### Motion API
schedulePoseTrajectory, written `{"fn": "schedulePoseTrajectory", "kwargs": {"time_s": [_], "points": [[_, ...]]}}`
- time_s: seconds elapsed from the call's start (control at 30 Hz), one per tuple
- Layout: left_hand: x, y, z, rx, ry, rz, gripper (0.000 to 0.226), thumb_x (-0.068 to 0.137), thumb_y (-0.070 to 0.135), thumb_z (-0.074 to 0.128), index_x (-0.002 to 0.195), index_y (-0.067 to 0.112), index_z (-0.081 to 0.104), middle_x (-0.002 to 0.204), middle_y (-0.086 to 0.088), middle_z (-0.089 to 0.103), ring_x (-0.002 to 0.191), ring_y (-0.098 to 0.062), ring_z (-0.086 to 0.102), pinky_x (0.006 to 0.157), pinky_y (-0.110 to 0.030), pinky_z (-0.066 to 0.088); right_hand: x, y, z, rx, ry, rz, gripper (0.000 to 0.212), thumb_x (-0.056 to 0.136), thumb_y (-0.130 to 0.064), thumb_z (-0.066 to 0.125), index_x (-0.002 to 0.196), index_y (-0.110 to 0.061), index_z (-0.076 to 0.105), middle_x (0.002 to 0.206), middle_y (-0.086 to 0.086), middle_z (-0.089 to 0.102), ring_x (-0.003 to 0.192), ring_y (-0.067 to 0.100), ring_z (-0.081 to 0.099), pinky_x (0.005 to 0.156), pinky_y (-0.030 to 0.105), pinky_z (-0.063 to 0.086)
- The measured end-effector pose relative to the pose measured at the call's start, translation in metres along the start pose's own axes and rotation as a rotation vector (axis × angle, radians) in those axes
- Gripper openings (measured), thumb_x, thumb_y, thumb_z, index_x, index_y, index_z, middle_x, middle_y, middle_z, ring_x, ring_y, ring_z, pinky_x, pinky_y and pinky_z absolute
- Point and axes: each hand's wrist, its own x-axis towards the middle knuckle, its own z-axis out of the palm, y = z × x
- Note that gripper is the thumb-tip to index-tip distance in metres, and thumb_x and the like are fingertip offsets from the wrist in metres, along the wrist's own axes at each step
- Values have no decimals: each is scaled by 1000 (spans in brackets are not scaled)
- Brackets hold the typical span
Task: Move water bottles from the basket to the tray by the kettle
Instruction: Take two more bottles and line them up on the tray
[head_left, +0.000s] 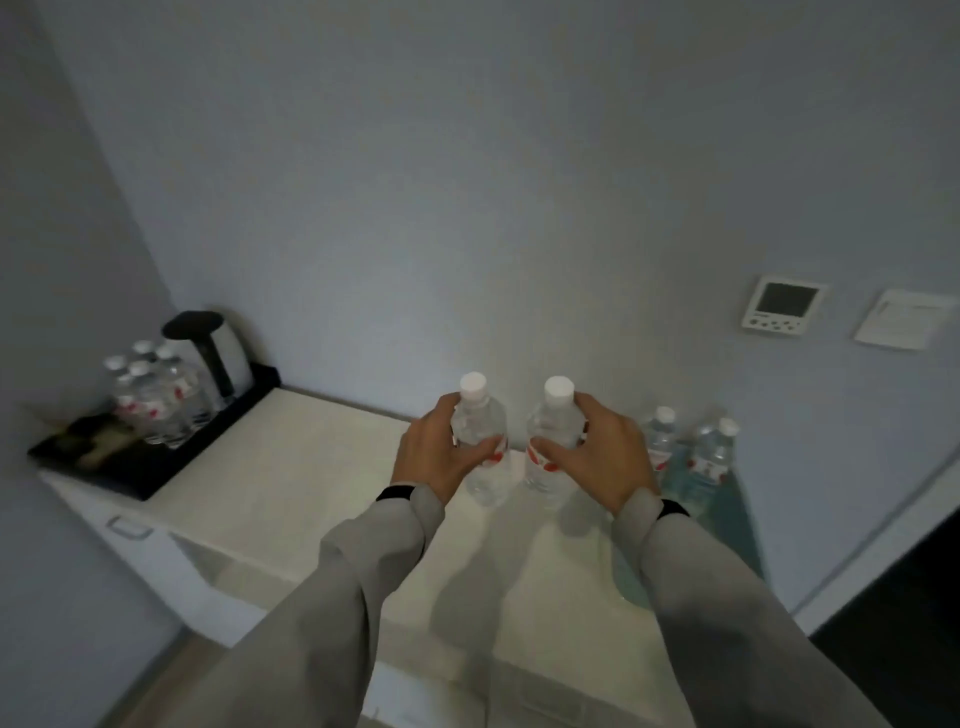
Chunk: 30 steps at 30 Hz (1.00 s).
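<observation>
Above a pale countertop (291, 467), the left hand (434, 457) wraps around one upright water bottle (480, 441) while the right hand (602, 457) wraps around a second bottle (553, 441), the two side by side. Two more bottles (662, 436) stand in the blue basket (691, 488) at right. Four capped bottles (156, 395) are grouped on the black tray (150, 473) beside one kettle (208, 353) at far left.

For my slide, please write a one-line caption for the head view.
Left hand and right hand each grip an upright water bottle above the white counter, between basket and tray.
</observation>
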Motion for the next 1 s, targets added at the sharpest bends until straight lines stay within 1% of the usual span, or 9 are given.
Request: {"fn": "schedulePoseTrajectory", "kwargs": {"time_s": [0.07,0.17,0.27,0.4,0.47,0.53,0.67,0.87,1.0], "points": [[-9,-24,-43,21,19,-13,71,62,65,73,122,34,51,109,2,73,95,-21,68,80,-33,55,-5,-38,29,6,-28,-23,63,66,-55,78,122,-33,59,106,-3,74,96,22,70,84,37,57],[-24,-57,-108,41,66,-26,72,60,70,68,121,37,50,107,5,73,93,-19,68,80,-33,55,-12,-94,75,37,-65,-60,58,66,-56,78,117,-37,59,100,-9,74,89,17,69,78,28,53],[-35,-91,-170,49,112,-56,67,59,68,70,118,42,50,105,8,73,93,-16,68,80,-31,55,-15,-144,120,83,-107,-101,57,65,-57,78,116,-38,60,99,-11,73,87,12,67,78,26,53],[-40,-133,-240,63,165,-85,71,59,65,70,122,35,53,107,4,73,95,-19,68,83,-40,57,-9,-202,180,115,-154,-151,57,64,-59,78,115,-39,61,94,-16,71,85,9,68,75,25,55],[-41,-149,-265,78,187,-80,73,61,64,70,124,32,54,108,3,73,97,-19,67,83,-40,56,-5,-221,202,131,-164,-168,57,63,-60,79,113,-41,60,93,-18,71,85,7,68,76,25,56],[-38,-177,-296,84,215,-88,68,64,60,73,123,32,55,109,4,73,99,-17,67,83,-37,56,4,-247,235,143,-180,-193,56,62,-60,79,112,-42,59,92,-19,70,84,5,68,76,26,57],[-17,-236,-354,171,233,-110,69,66,63,70,125,32,54,109,5,73,96,-15,68,81,-35,56,30,-292,301,205,-195,-210,55,63,-57,80,112,-41,61,93,-17,72,83,4,68,77,30,60],[36,-315,-422,224,190,-152,69,70,56,76,128,26,54,113,0,73,103,-18,68,86,-40,57,76,-346,392,249,-235,-179,59,68,-52,82,120,-33,62,101,-8,74,91,12,69,83,36,59],[73,-356,-459,203,159,-152,69,70,57,76,127,26,53,113,1,72,101,-18,69,84,-42,58,102,-380,436,248,-231,-156,60,68,-52,81,122,-34,61,104,-9,73,93,13,69,84,34,59]]}}
